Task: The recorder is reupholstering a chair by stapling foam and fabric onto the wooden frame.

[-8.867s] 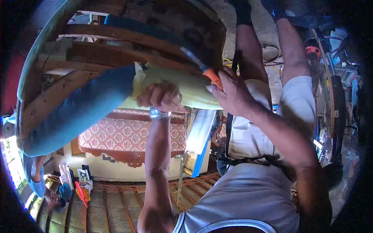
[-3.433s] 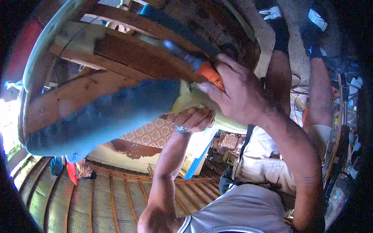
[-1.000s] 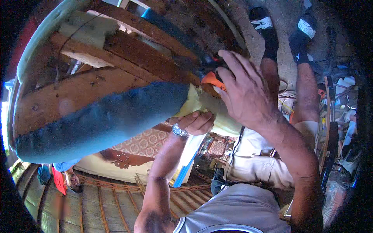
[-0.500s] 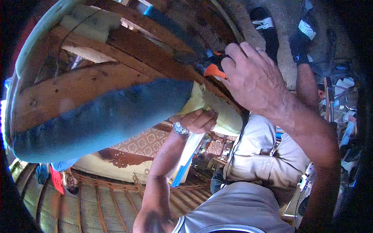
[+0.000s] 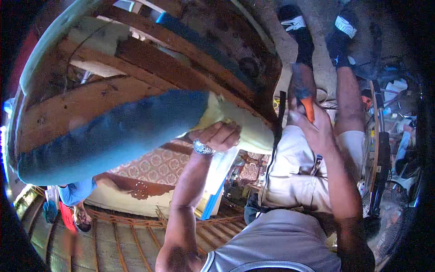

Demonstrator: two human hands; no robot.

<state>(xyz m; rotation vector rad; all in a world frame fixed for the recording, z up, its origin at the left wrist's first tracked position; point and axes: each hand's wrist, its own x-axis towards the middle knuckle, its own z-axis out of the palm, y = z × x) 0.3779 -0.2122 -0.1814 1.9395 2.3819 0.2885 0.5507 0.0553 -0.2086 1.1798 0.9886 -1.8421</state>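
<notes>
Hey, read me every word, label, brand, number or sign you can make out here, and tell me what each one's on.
No text can be read.
Left shoe's white patch: dark marks, too blurred to read.
Right shoe's white patch: dark marks, also too blurred.
Small white mark on the sock: too small to tell.
Orange-handled tool in the right hand: no lettering legible.

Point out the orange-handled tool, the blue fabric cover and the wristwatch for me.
Orange-handled tool (image 5: pixel 308 109), head view: its orange handle.
Blue fabric cover (image 5: pixel 113 136), head view: middle of its visible side.
Wristwatch (image 5: pixel 202 147), head view: its silvery surface.
</notes>
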